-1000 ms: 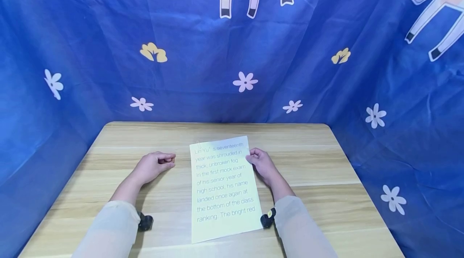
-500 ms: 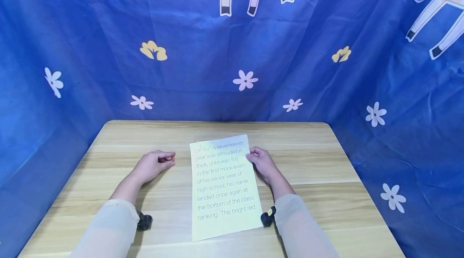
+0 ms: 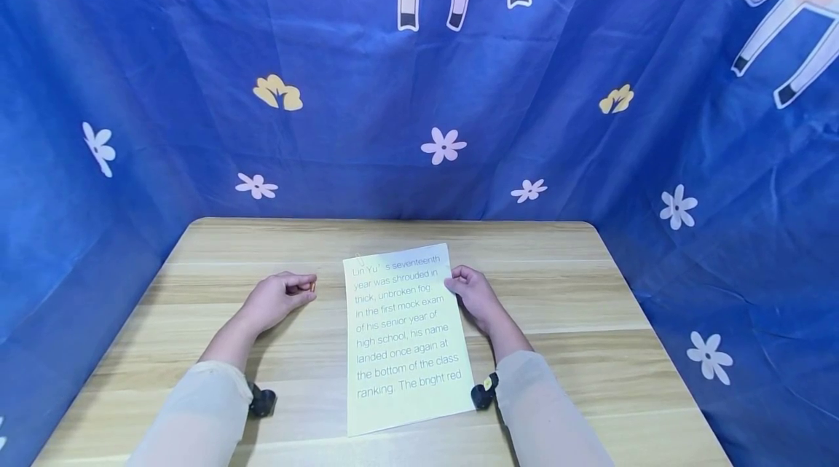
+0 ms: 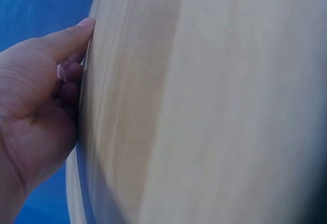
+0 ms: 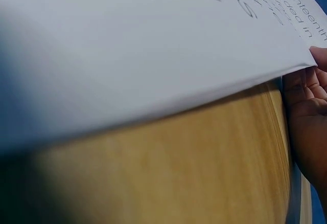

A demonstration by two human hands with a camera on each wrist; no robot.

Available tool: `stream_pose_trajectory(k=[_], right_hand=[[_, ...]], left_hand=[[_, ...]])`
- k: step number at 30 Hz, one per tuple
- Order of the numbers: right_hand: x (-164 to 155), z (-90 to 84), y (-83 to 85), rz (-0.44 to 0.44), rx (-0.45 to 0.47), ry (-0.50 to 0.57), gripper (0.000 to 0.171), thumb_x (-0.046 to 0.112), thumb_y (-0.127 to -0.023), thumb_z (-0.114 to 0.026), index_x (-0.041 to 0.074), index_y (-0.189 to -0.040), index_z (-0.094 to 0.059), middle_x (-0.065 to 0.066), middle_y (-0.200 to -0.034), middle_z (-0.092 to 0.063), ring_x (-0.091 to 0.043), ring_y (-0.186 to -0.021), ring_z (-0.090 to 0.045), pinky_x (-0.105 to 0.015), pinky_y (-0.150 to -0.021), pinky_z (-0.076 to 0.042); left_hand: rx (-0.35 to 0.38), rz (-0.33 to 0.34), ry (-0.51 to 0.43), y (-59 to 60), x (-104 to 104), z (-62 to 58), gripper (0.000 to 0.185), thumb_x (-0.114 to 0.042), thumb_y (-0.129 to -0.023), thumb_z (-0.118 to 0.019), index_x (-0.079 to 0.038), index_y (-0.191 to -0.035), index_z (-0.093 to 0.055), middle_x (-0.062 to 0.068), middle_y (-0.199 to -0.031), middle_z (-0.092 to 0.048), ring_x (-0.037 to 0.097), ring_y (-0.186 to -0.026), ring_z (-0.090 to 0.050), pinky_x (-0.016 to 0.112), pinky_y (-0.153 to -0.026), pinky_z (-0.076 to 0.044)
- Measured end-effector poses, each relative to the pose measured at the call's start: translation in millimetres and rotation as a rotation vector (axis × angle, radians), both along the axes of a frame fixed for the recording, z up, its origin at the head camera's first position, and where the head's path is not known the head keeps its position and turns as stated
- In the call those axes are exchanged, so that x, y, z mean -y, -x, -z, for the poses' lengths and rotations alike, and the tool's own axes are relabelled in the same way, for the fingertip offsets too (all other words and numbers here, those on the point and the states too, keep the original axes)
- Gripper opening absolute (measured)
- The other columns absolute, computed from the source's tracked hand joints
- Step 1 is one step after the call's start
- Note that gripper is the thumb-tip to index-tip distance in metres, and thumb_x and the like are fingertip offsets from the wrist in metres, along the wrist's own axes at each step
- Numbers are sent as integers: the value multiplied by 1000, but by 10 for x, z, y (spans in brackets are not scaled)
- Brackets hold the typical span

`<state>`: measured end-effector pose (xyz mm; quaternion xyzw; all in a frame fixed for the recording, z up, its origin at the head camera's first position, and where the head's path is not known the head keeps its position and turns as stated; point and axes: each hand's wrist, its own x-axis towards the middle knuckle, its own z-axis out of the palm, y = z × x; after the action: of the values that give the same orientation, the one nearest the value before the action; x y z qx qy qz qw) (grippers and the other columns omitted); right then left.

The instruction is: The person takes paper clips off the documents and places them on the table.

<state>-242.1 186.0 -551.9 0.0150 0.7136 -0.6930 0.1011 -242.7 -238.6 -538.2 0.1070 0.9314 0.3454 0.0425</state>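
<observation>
Printed paper sheets with large black text lie slightly turned on the table, a paper clip at their top left corner. My right hand pinches their right edge near the top, thumb over the printed side and fingers beneath. In the right wrist view the edge of the paper lifts a little off the wood near those fingers. My left hand rests on the table left of the paper, apart from it. Its fingers are loosely bent, and the left wrist view shows nothing held in that hand.
The wooden table has rounded far corners. A blue curtain with flowers and animal legs printed on it hangs behind and at both sides. Black wrist cameras sit on the left wrist and the right wrist.
</observation>
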Motion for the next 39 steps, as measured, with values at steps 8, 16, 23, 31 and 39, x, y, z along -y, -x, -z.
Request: stream_pose_trajectory(k=[8,16,23,31,39], right_hand=[[-4,-7,-11,-1,3,15,4,7,-105,-63,3,-103,-65,4,-89,-79,-11,-82,-74,-23,-81,-60],[-2,25,-2,-16,25,43,5,7,-106,-62,3,-106,-65,2,-91,-81,-12,-83,-75,-24,-80,-61],[-10,7,-3,-17,33,50,4,7,-106,-62,3,-106,-64,4,-88,-80,-12,-82,-74,-25,-79,-60],[-23,4,-9,-20,25,47,6,7,-106,-62,1,-108,-64,4,-89,-80,-12,-82,-74,-25,-80,-60],[-16,5,-7,-7,19,47,4,6,-105,-62,4,-105,-66,3,-90,-81,-12,-83,-75,-25,-81,-61]], left_hand=[[22,-21,-24,26,43,-3,77,-31,-99,-81,2,-160,-48,15,-133,-67,24,-110,-62,32,-95,-53],[54,-146,-237,27,124,-87,92,-33,-105,-74,0,-171,-20,29,-161,-46,49,-143,-53,58,-123,-48],[-16,-324,-374,7,88,-250,78,-34,-112,-58,-1,-171,-18,23,-173,-38,51,-159,-36,65,-132,-30],[-71,-351,-479,18,-159,-411,64,-16,-110,-59,4,-163,-30,24,-168,-43,42,-156,-42,56,-134,-34],[-98,-299,-544,27,-500,-449,56,-10,-107,-61,4,-157,-41,23,-162,-51,39,-153,-48,52,-135,-35]])
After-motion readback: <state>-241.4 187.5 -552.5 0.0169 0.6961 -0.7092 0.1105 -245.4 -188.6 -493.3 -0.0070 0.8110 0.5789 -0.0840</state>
